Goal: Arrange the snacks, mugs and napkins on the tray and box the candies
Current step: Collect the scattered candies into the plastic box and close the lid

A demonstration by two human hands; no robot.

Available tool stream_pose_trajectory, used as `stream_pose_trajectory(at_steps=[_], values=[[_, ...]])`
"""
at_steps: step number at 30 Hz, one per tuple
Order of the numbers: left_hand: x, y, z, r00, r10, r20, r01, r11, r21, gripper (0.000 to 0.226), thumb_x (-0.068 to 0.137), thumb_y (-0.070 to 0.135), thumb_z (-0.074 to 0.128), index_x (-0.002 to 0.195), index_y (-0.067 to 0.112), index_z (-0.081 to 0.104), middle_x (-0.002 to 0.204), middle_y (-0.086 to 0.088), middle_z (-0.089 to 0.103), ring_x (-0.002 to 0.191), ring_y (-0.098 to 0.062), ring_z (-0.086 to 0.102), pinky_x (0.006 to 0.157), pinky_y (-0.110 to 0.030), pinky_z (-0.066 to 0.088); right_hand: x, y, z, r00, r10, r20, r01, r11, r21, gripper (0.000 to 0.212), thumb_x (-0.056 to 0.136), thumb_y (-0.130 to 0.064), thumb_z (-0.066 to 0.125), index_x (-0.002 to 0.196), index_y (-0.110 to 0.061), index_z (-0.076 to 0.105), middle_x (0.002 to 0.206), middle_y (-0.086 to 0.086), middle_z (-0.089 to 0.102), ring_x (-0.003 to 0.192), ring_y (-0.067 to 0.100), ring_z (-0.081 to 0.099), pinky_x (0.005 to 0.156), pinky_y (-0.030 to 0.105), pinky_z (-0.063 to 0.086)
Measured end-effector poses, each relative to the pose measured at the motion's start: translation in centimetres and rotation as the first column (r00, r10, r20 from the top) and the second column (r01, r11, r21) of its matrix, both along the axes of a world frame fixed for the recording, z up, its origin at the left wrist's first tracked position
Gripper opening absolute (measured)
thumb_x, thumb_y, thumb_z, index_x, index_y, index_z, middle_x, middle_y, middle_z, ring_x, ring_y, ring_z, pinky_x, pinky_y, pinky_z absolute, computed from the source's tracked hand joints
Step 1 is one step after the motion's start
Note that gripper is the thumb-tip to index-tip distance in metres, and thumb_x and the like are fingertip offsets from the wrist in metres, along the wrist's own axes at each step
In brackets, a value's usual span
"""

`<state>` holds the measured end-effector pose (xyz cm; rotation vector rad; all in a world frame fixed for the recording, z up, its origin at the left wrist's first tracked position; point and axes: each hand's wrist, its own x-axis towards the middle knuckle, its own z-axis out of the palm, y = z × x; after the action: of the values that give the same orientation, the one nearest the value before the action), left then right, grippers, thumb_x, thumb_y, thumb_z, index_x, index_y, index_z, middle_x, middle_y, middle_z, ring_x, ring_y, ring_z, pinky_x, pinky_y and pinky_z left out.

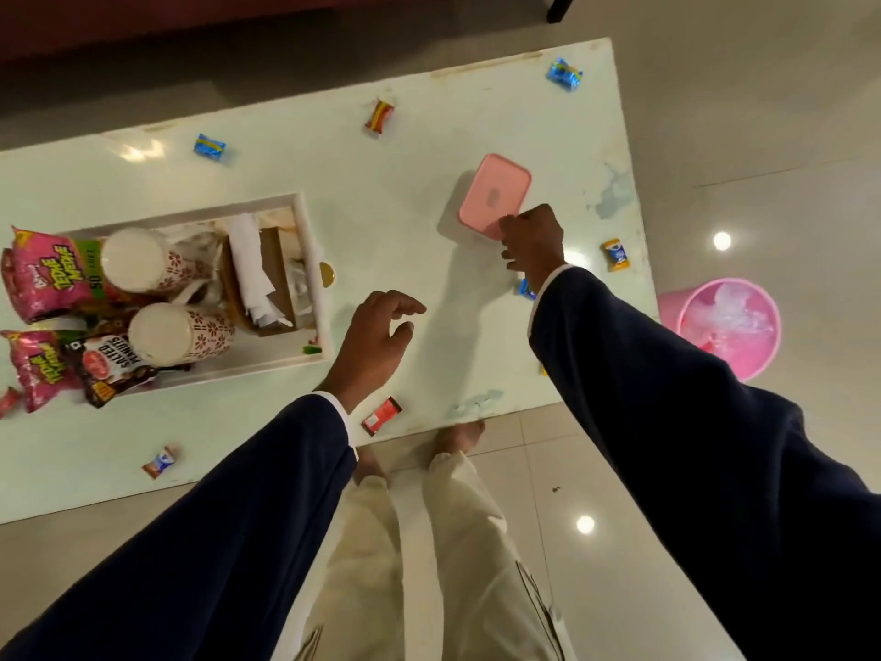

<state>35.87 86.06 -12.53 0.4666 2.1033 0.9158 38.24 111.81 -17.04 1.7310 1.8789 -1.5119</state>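
A white tray [312,240] on the left of the white table [405,260] holds two patterned mugs [143,262] [179,333], a wooden napkin holder [269,279] with white napkins, and pink and brown snack packets [43,274]. A pink lidded box [493,195] sits to the right. My right hand [534,240] grips its near corner. My left hand [376,341] hovers open over the table beside the tray. Wrapped candies lie scattered: blue ones [209,146] [565,73], a red-orange one [380,115], a yellow one [616,254] and a red one [381,415].
A pink bin [724,326] stands on the tiled floor right of the table. Another candy [161,461] lies near the table's front edge, and a blue one [526,288] peeks out under my right wrist. My legs stand at the table's near edge.
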Motion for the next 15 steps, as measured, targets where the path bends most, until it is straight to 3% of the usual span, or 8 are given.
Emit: stream_pose_trajectory(at_steps=[4,9,13,15], values=[[-0.4,-0.2,0.0,0.99,0.099,0.101,-0.099,0.995,-0.006,0.03,0.098,0.0,0.053,0.117,0.018,0.066,0.126,-0.003,0.06,0.116,-0.016,0.057,0.104,-0.032,0.045,0.8,-0.8,1.1,0.994,-0.078,-0.082,0.072,0.995,-0.072,0.01,0.096,-0.016,0.058,0.097,-0.011,0.05,0.097,0.012,0.068,0.062,0.016,0.066,0.046,0.023,0.052],[-1.0,0.5,0.9,0.899,0.286,0.333,-0.302,0.953,-0.004,0.021,0.107,0.03,0.05,0.126,0.028,0.057,0.133,0.003,0.061,0.119,-0.014,0.061,0.102,-0.043,0.05,4.8,-4.9,4.2,0.97,0.019,-0.243,-0.082,0.965,-0.249,0.014,0.1,-0.011,0.06,0.103,-0.008,0.046,0.085,0.009,0.064,0.065,0.017,0.06,0.061,0.03,0.053],[-0.8,0.5,1.5,0.702,0.306,0.643,-0.436,0.899,0.049,0.057,0.105,0.056,0.031,0.147,0.022,0.047,0.145,-0.009,0.058,0.129,-0.028,0.06,0.101,-0.05,0.051,8.9,-9.5,6.6,0.94,0.093,-0.327,-0.247,0.847,-0.47,0.016,0.099,-0.006,0.062,0.093,-0.013,0.049,0.076,0.002,0.062,0.06,0.015,0.059,0.056,0.027,0.05],[-0.6,0.2,1.7,0.697,0.285,0.658,-0.389,0.921,0.013,0.071,0.095,0.068,0.032,0.144,0.021,0.052,0.14,-0.011,0.062,0.127,-0.03,0.061,0.102,-0.049,0.051,10.3,-11.8,7.1,0.948,0.114,-0.299,-0.254,0.836,-0.487,0.013,0.098,-0.011,0.064,0.097,-0.012,0.051,0.08,0.002,0.065,0.063,0.015,0.062,0.059,0.028,0.052]])
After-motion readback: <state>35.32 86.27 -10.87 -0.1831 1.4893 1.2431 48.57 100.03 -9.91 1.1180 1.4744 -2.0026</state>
